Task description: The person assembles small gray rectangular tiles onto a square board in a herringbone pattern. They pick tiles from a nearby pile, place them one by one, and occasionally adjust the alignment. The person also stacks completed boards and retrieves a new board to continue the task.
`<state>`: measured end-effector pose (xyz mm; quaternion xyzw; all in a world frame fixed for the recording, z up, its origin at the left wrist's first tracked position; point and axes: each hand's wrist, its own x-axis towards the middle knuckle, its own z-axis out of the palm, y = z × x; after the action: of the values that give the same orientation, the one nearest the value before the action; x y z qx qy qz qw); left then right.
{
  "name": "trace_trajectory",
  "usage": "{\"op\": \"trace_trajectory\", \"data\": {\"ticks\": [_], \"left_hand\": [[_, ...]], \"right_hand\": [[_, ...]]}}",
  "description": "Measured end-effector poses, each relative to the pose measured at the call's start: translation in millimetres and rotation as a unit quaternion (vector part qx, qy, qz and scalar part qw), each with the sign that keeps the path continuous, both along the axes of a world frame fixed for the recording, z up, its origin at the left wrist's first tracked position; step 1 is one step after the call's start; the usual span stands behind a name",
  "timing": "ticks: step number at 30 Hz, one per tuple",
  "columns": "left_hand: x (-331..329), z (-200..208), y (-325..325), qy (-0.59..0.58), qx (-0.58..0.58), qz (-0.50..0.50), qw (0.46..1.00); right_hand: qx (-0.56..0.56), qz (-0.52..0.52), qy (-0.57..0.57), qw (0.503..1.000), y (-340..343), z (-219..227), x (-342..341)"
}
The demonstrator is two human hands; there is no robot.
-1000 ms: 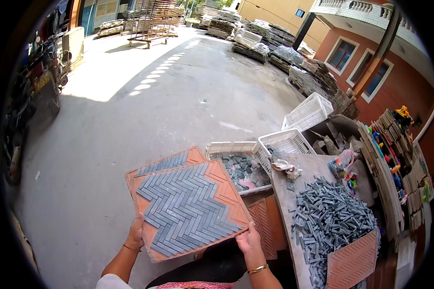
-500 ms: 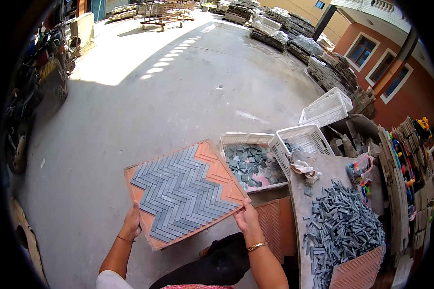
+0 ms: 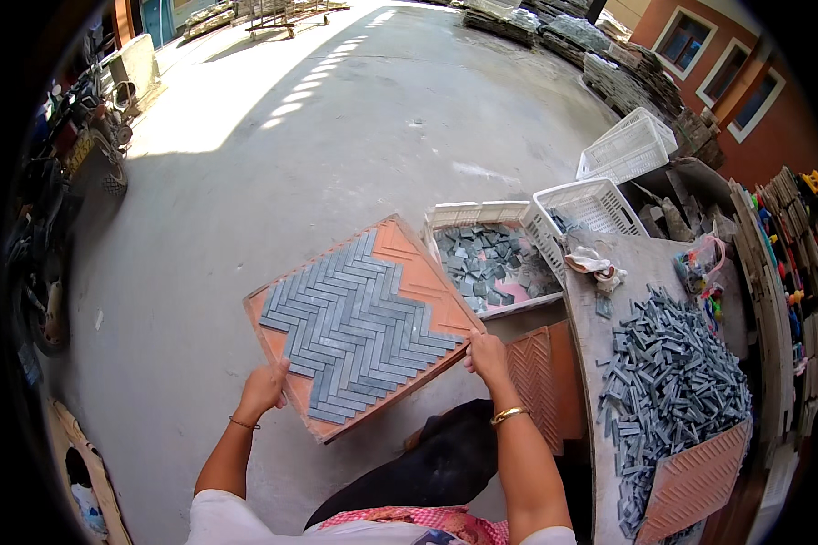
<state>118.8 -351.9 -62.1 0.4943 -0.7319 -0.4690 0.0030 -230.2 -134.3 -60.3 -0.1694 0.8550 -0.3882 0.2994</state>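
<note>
Between my hands is an orange mould tray [image 3: 409,241] with ridged slots, largely filled with narrow grey tile strips [image 3: 354,318] in a herringbone pattern. Bare orange slots show along its far right side. My left hand [image 3: 265,386] grips the left edge, thumb near the rim. At the right corner, my right hand [image 3: 487,356] holds the edge with curled fingers. What lies under the tray is hidden. To the right, a heap of loose grey strips [image 3: 668,372] covers part of a worktable [image 3: 600,318], with an orange ridged mould [image 3: 695,481] leaning on it.
Beyond the tray, a white crate [image 3: 482,214] holds square grey tile pieces, beside another white crate [image 3: 595,209]. Below the table edge sits another orange mould [image 3: 532,377]. A crumpled white glove-like cloth [image 3: 595,265] lies on the table. Motorbikes [image 3: 59,218] line the left.
My view has tipped downward and shifted left. The tray has come down and levelled somewhat, its near side edge now showing. Both hands remain on it, with the left grip altered.
</note>
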Motion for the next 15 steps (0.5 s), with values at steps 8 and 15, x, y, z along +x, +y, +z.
{"op": "trace_trajectory", "data": {"ticks": [8,15], "left_hand": [[-8,-35,13,0.336,0.073,0.197,0.918],[-30,-36,24,0.448,0.124,0.215,0.859]], "right_hand": [[-0.034,0.030,0.286,0.957,0,17,-2],[-0.076,0.062,0.151,0.984,4,-1,-4]]}}
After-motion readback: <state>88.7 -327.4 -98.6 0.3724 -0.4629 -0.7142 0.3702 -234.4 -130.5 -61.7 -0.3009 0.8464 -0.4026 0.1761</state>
